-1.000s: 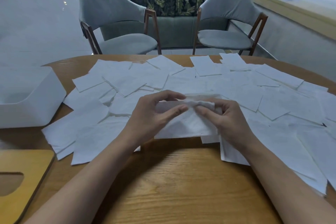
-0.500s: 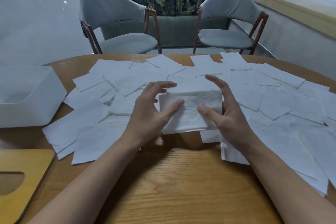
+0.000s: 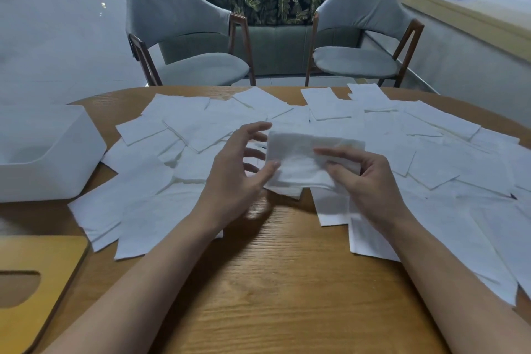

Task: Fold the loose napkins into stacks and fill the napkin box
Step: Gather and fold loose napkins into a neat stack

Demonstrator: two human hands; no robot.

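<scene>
The folded white paper napkin [image 3: 298,158] is held low over the wooden counter [image 3: 287,282], well right of the open white plastic box [image 3: 48,164]. The right hand [image 3: 370,181] pinches its right end. The left hand [image 3: 235,175] is spread loose, thumb tip at its left edge, gripping nothing. It is probably feather-light, limp and easily torn, so best held by the creased edges.

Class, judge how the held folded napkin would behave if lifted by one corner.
Probably floppy: the folded napkin wrinkles and sags where the right hand pinches it. Likely very light: a fingertip pinch seems enough to carry it. Pushed, it would probably buckle, being thin.
</scene>
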